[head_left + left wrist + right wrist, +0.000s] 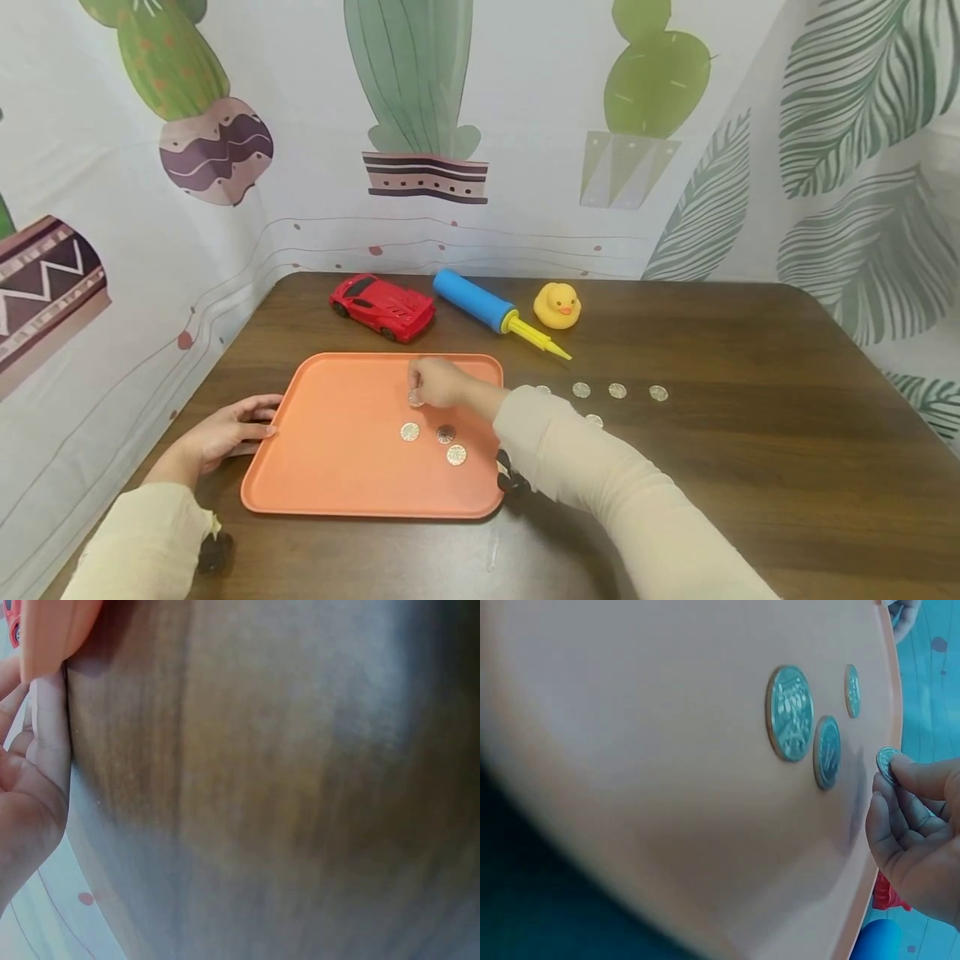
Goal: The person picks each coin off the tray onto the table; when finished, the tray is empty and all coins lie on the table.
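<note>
We see two coins (594,420) partly hidden by the right sleeve (585,450), their markings too small to read — and, from the left wrist, an edge-cropped red car (13,616).

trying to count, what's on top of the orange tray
Three coins lie on the tray; the right fingers pinch a fourth over it. In the head view, the right sleeve hides part of the tray's right rim.

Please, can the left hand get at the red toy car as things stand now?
Probably yes. The left hand touches the left rim of the orange tray and holds nothing loose; only the tray's low corner seems to lie towards the red toy car.
</note>
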`<state>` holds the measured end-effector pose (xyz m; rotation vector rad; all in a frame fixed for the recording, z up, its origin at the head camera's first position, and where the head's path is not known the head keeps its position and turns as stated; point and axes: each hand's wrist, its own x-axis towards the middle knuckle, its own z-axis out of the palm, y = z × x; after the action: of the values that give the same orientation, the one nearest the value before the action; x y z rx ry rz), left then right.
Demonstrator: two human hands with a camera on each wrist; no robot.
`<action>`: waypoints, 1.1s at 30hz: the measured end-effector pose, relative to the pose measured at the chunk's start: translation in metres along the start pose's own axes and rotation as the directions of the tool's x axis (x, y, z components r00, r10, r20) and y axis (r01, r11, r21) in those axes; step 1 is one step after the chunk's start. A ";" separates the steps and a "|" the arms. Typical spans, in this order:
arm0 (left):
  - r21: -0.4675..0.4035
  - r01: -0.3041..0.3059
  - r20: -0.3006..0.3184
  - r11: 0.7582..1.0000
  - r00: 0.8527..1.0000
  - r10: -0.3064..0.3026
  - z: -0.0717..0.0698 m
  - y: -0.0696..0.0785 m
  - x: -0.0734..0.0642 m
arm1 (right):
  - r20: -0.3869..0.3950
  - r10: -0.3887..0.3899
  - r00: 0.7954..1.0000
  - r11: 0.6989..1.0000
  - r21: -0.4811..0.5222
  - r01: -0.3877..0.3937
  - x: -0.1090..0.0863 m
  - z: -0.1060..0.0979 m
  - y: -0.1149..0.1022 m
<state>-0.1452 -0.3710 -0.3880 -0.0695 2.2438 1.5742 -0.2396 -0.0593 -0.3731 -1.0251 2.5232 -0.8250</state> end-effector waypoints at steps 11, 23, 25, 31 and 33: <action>-0.005 -0.009 0.004 1.000 1.000 0.009 0.000 0.000 -0.001 | -0.015 0.015 1.000 0.991 0.137 -0.013 -0.034 -0.019 -0.005; 0.004 -0.009 0.007 1.000 1.000 0.009 -0.001 0.000 0.000 | -0.057 0.004 0.998 0.969 0.246 0.010 -0.073 -0.037 0.001; 0.006 -0.008 0.004 1.000 1.000 0.008 -0.001 0.000 0.000 | -0.059 0.017 0.998 0.967 0.256 -0.001 -0.079 -0.040 0.004; 0.000 -0.006 0.004 1.000 1.000 0.006 -0.001 0.000 0.000 | -0.089 0.036 0.995 0.942 0.335 -0.004 -0.097 -0.045 0.017; -0.004 -0.005 0.005 1.000 1.000 0.005 -0.001 0.000 0.000 | -0.098 0.042 0.994 0.923 0.384 -0.001 -0.103 -0.046 0.023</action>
<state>-0.1453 -0.3725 -0.3879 -0.0613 2.2383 1.5795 -0.2006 0.0458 -0.3449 -0.8393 2.3122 -1.3324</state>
